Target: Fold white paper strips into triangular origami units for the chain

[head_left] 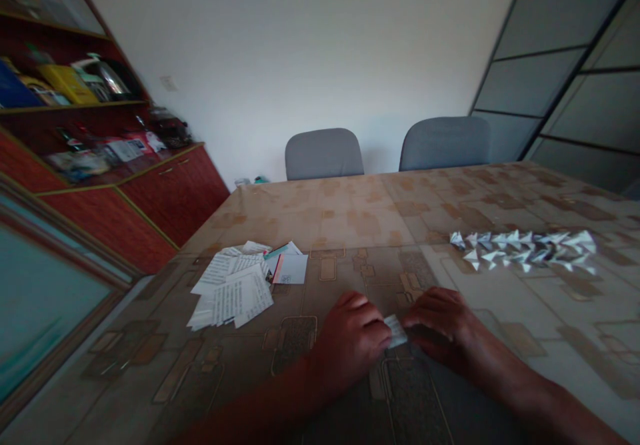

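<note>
A small piece of printed paper [397, 332] lies between my hands, low over the near part of the table. My left hand [354, 332] has its fingers curled and closed on the paper's left edge. On the other side, my right hand [440, 318] bends over with its fingertips at the paper's right edge, thumb side partly hidden in shadow. Farther left is a loose pile of printed paper pieces [235, 288], with a white card bearing a square code [294, 269] at its right side. Over to the right stand rows of small folded paper pieces [525, 248].
A patterned cloth covers the table [350, 215]. Beyond its far edge stand two grey chairs [324, 154] against a white wall. A red-brown cabinet [175, 188] with cluttered shelves is at the left, and grey panelled doors [543, 65] are at the right.
</note>
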A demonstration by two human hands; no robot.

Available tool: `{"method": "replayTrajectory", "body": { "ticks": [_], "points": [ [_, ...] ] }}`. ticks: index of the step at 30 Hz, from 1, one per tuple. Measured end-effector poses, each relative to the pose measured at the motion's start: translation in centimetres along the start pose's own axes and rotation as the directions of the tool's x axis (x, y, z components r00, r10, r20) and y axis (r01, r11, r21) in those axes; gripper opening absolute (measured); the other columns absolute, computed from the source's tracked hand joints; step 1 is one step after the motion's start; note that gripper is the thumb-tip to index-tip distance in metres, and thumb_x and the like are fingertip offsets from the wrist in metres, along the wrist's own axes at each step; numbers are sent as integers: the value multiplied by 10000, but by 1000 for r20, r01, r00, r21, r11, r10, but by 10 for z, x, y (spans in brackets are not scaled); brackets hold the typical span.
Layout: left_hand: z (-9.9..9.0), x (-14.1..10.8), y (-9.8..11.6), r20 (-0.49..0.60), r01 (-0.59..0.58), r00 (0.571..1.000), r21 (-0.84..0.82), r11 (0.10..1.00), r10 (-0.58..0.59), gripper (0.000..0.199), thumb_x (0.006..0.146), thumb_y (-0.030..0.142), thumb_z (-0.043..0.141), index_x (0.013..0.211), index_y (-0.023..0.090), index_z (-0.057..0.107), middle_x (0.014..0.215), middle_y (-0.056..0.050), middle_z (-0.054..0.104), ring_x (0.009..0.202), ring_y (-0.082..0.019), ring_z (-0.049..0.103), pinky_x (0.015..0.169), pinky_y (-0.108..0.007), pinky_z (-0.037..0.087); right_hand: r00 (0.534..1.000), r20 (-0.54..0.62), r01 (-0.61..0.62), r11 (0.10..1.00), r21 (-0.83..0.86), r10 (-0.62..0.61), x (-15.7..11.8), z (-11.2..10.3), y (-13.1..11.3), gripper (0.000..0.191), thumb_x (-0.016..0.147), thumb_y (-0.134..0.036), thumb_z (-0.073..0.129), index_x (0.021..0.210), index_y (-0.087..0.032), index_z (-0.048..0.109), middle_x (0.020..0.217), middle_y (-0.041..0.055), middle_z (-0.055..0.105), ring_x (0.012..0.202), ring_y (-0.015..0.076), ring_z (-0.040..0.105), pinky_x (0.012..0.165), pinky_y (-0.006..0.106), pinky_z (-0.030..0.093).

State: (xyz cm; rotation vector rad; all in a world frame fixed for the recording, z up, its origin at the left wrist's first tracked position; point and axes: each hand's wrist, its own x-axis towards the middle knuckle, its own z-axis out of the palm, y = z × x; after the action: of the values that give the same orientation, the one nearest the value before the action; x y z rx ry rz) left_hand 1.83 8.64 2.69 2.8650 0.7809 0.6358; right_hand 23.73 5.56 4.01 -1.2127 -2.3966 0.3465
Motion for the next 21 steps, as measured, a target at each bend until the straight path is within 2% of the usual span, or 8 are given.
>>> {"method": "replayTrajectory", "body": {
  "ticks": [7,13,21],
  "points": [
    [8,-5,13,-49,64,997,-3,998,-64,134,883,259,635,768,191,642,732,3,624,728,-161,506,688,-304,356,999,37,-22,999,27,21,-6,-2,-2,164,803,-112,683,873,-258,657,816,1,679,807,207,605,764,357,385],
    [12,-7,13,-58,90,994,-43,995,-93,149,877,255,642,749,182,620,750,4,620,745,-158,507,726,-311,370,997,23,-71,997,19,70,-5,5,-12,188,751,-66,709,811,-234,650,782,-6,666,787,203,600,749,344,375],
    [11,-6,12,-39,173,983,-160,972,-181,83,855,221,655,783,183,645,790,-3,605,788,-162,521,723,-301,378,992,-3,-124,992,31,125,-4,16,-10,136,788,-93,695,763,-217,644,750,-8,655,763,194,588,733,340,374]
  ]
}}
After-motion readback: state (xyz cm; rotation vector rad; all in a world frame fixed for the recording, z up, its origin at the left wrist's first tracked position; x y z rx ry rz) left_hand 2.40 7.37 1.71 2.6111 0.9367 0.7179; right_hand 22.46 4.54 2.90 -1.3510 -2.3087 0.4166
